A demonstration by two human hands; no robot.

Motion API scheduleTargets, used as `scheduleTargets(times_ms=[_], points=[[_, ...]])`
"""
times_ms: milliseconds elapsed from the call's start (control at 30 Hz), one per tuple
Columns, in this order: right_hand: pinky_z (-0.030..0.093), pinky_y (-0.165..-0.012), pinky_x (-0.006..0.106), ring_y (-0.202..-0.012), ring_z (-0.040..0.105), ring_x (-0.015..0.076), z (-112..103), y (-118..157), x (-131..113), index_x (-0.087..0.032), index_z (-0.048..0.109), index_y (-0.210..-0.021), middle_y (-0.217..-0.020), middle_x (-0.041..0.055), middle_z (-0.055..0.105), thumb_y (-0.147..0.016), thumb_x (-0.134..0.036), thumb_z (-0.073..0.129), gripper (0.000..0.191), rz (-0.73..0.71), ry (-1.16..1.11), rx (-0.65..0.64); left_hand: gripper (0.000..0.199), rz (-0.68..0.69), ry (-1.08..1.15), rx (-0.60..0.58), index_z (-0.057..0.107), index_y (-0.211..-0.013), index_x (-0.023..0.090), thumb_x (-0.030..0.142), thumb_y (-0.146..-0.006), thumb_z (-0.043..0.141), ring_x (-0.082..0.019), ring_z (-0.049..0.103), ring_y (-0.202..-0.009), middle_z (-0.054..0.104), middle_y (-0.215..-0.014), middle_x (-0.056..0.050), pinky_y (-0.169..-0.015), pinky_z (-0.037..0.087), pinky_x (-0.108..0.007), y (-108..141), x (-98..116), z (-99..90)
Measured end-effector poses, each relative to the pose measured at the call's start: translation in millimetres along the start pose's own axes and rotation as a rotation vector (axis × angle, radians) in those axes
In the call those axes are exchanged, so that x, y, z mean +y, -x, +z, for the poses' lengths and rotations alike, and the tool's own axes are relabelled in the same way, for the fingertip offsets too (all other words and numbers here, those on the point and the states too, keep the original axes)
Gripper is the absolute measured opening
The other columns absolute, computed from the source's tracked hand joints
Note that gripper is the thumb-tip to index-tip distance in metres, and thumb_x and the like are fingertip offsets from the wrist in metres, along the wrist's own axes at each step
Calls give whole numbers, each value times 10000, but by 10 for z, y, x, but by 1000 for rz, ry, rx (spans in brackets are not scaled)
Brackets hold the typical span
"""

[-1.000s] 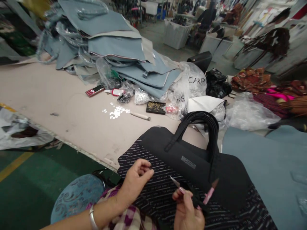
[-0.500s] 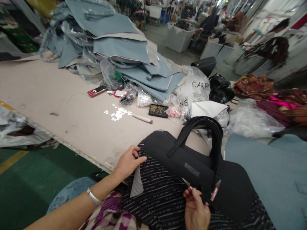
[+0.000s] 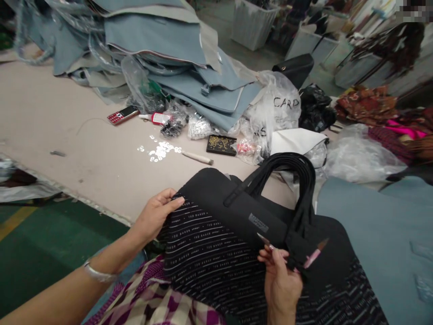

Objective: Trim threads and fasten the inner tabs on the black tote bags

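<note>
The black bag [image 3: 213, 243], its lower part printed with fine white lettering, lies slanted across the near edge of the counter [image 3: 84, 149], its lower end cut off by the bottom of the view. Its black handles [image 3: 306, 180] arch up at the far side, in front of some crumpled clear plastic and a folded white sheet [image 3: 294, 141]. A blue-grey sheet [image 3: 372, 221] spreads along its right. Beyond the bag lie a pale stick [image 3: 198, 157], scattered white discs [image 3: 160, 151] and a black tray [image 3: 221, 145] of gold bits; farther back are a red phone [image 3: 122, 115] and a clear bag [image 3: 277, 101] marked CARD. A heap of blue-grey pieces [image 3: 155, 40] fills the back left, its top out of frame.

The right hand [image 3: 282, 277] hides the middle of the slim pointed tool [image 3: 264, 239] it grips; the pink piece [image 3: 313, 258] to its right may be part of the same tool or a second one. That hand is curled, palm turned up, over the bag's front. The left hand [image 3: 158, 214] pinches the bag's left edge, thumb on top, fingers mostly hidden beneath, its bare forearm reaching from the lower left.
</note>
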State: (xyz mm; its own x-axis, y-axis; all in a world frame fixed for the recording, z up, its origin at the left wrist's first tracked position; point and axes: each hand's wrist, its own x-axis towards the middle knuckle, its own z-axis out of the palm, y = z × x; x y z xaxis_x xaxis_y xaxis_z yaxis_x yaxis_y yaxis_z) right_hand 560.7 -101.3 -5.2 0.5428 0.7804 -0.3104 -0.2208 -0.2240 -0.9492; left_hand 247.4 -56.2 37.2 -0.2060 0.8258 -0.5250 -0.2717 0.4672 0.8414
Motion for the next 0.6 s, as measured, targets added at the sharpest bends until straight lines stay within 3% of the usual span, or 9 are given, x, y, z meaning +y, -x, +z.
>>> scheduleTargets(times_ms=[100,167,267,333,433,600], points=[[594,-531,300,-556,701,186,250,76,40,-150,626,-748,-711,30,729,-691,-371,843,315,4,26,-53,348,-35,193,44,599,-780,174,342,-636,867,-128,627,-619,690,-690,17,-621,522,-226,11,137,-170],[592,-570,306,-558,698,181,386,101,105,-141,623,-744,-697,29,725,-696,-360,840,312,26,22,-77,396,-154,275,38,663,-833,162,359,-582,897,-184,676,-671,728,-731,-24,-667,566,-287,15,84,-197],[582,-591,320,-552,679,170,493,93,202,-150,601,-720,-670,9,700,-694,-345,831,303,20,8,-71,503,-364,353,-5,713,-849,145,422,-489,927,-290,718,-764,754,-751,-79,-767,596,-421,57,-143,-72],[576,-605,327,-563,663,156,510,77,239,-164,577,-715,-667,-16,675,-693,-329,821,295,-7,4,-49,544,-419,390,-85,733,-905,134,433,-491,922,-346,719,-894,773,-843,-115,-890,569,-494,111,-296,95],[562,-630,330,-578,640,144,511,75,262,-180,547,-702,-648,-40,638,-693,-301,803,284,-56,5,-36,625,-347,387,-156,716,-1090,140,379,-545,909,-362,676,-1078,765,-1054,-125,-1033,499,-519,196,-427,382],[544,-686,346,-616,633,151,479,131,312,-190,541,-707,-658,-30,639,-775,-276,752,237,-132,51,-70,719,-157,398,48,603,-1317,187,305,-660,873,-288,609,-1225,751,-1134,-59,-1136,432,-431,247,-472,651]])
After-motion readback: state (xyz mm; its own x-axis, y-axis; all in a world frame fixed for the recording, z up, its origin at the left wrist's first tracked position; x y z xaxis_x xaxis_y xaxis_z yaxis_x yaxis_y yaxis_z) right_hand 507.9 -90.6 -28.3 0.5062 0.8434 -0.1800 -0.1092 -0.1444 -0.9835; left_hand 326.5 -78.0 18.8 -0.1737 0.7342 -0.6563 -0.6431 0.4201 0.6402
